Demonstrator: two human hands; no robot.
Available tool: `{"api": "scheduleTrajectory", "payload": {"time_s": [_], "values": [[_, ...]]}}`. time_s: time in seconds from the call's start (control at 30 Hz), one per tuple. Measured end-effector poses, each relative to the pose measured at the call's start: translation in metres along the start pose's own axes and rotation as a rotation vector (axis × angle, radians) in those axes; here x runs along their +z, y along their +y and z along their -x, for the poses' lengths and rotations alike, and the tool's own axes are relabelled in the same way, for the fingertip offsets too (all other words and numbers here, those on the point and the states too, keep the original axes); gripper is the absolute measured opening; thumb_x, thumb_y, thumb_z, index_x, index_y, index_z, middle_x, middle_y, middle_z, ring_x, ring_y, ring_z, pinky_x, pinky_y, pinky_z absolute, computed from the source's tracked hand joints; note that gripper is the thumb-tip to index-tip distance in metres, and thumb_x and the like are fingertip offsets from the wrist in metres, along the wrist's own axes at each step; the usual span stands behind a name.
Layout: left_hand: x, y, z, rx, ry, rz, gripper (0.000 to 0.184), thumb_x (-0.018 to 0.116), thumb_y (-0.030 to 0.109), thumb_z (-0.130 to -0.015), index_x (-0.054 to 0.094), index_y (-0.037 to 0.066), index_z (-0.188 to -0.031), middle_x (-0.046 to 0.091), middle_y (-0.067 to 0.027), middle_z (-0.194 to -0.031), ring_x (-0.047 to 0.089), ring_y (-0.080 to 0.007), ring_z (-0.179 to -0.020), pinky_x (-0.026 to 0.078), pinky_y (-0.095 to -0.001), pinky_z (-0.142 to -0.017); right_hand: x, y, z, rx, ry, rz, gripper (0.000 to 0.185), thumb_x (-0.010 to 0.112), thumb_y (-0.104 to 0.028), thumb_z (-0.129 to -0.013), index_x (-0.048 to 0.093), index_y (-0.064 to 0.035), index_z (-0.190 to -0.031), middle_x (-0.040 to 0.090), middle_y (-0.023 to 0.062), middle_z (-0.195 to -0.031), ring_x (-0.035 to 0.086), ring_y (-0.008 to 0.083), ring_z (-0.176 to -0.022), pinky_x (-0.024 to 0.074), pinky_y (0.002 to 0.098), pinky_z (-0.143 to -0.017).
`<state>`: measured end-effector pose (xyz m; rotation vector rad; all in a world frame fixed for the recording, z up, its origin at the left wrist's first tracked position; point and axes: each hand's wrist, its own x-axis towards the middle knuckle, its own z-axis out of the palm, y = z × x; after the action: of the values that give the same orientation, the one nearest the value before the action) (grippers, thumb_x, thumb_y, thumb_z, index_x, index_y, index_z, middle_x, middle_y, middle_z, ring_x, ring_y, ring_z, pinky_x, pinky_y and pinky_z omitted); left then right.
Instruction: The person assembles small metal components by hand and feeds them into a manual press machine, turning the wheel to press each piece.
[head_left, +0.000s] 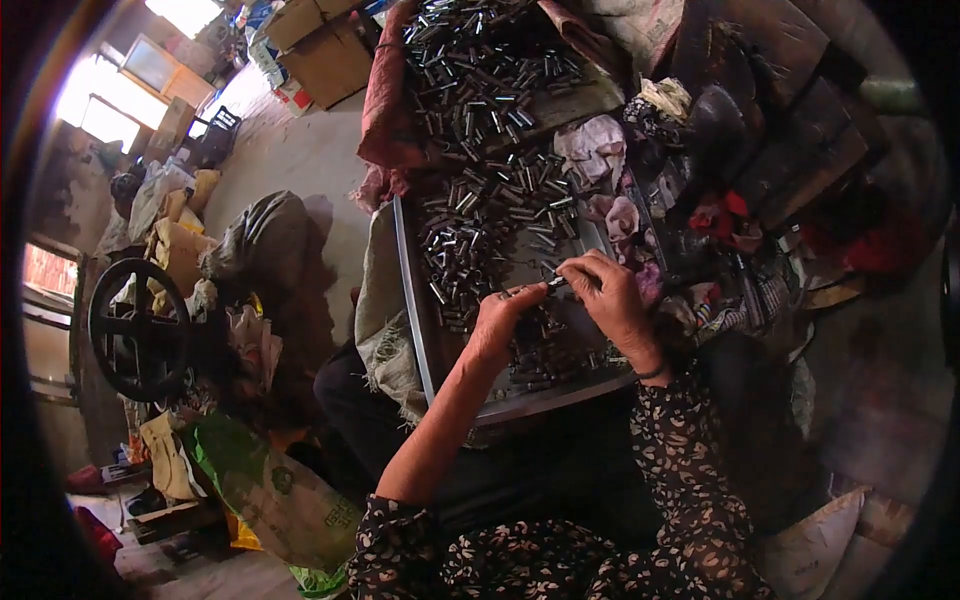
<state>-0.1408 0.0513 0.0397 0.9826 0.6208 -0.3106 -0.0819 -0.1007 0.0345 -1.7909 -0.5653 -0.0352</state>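
Over the near half of a metal-edged tray (408,290), both hands meet at one small shiny metal piece (555,282). My left hand (507,308) pinches its left end between thumb and fingers. On the other end, the fingertips of my right hand (607,297) are closed. Fingers cover much of the piece, so its exact kind cannot be made out. Many short metal cylinders (490,190) lie loose in the tray beyond the hands. Darker small metal parts (535,365) are gathered just below the hands, near the tray's front edge.
A larger heap of metal cylinders (480,70) spreads behind the tray beside a red sack (385,110). Crumpled rags (595,145) line the right side. A black handwheel (138,330) stands at left, with a green and white sack (270,480) below it.
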Motion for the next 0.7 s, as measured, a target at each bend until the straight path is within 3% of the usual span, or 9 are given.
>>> {"api": "scheduleTrajectory", "payload": {"time_s": [0.17, 0.27, 0.33, 0.43, 0.53, 0.7], "values": [[-0.003, -0.001, 0.003, 0.065, 0.026, -0.109, 0.018, 0.061, 0.017, -0.077, 0.062, 0.000, -0.083, 0.060, -0.0034, -0.073, 0.056, -0.0117, -0.064, 0.046, -0.0250, -0.059, 0.002, 0.009, 0.002, 0.092, -0.038, -0.034, 0.015, 0.062, -0.014, -0.079, 0.060, -0.0008, -0.085, 0.059, 0.0108, -0.077, 0.058, 0.0261, -0.069, 0.0439, 0.0300, -0.059], [-0.004, 0.001, 0.006, 0.078, 0.028, -0.143, 0.019, 0.060, 0.017, -0.077, 0.062, 0.000, -0.082, 0.060, -0.0031, -0.073, 0.056, -0.0107, -0.064, 0.045, -0.0234, -0.059, 0.004, 0.012, 0.003, 0.121, -0.071, -0.074, 0.018, 0.062, -0.018, -0.080, 0.061, -0.0011, -0.086, 0.059, 0.0080, -0.072, 0.058, 0.0197, -0.062, 0.0430, 0.0275, -0.054], [-0.005, 0.001, 0.005, 0.052, 0.025, -0.131, 0.019, 0.060, 0.018, -0.077, 0.063, 0.000, -0.082, 0.061, -0.0030, -0.073, 0.055, -0.0104, -0.064, 0.044, -0.0227, -0.059, 0.004, 0.011, 0.005, 0.328, -0.082, -0.275, 0.021, 0.063, -0.021, -0.081, 0.061, -0.0018, -0.088, 0.057, 0.0032, -0.066, 0.054, 0.0102, -0.054, 0.0406, 0.0240, -0.049], [-0.007, -0.001, 0.003, 0.062, 0.015, -0.136, 0.020, 0.060, 0.018, -0.077, 0.063, -0.001, -0.082, 0.061, -0.0032, -0.072, 0.055, -0.0104, -0.063, 0.044, -0.0226, -0.058, 0.005, 0.014, 0.006, 0.450, -0.099, -0.483, 0.024, 0.063, -0.025, -0.081, 0.062, -0.0027, -0.090, 0.056, -0.0001, -0.064, 0.049, 0.0041, -0.052, 0.0377, 0.0211, -0.045], [-0.006, 0.000, 0.004, 0.084, 0.018, -0.164, 0.020, 0.060, 0.019, -0.077, 0.063, 0.000, -0.082, 0.060, -0.0032, -0.071, 0.055, -0.0106, -0.063, 0.044, -0.0229, -0.058, 0.004, 0.015, 0.006, 0.508, -0.138, -0.372, 0.026, 0.062, -0.028, -0.081, 0.062, -0.0033, -0.090, 0.057, 0.0007, -0.065, 0.050, 0.0052, -0.052, 0.0379, 0.0211, -0.046], [-0.005, -0.001, 0.003, 0.019, 0.030, -0.105, 0.020, 0.060, 0.019, -0.077, 0.063, 0.000, -0.082, 0.060, -0.0038, -0.071, 0.055, -0.0111, -0.061, 0.044, -0.0237, -0.056, 0.007, 0.014, 0.008, 0.269, -0.070, -0.129, 0.025, 0.060, -0.028, -0.083, 0.062, -0.0040, -0.089, 0.056, 0.0004, -0.065, 0.049, 0.0049, -0.053, 0.0377, 0.0208, -0.047]]}}
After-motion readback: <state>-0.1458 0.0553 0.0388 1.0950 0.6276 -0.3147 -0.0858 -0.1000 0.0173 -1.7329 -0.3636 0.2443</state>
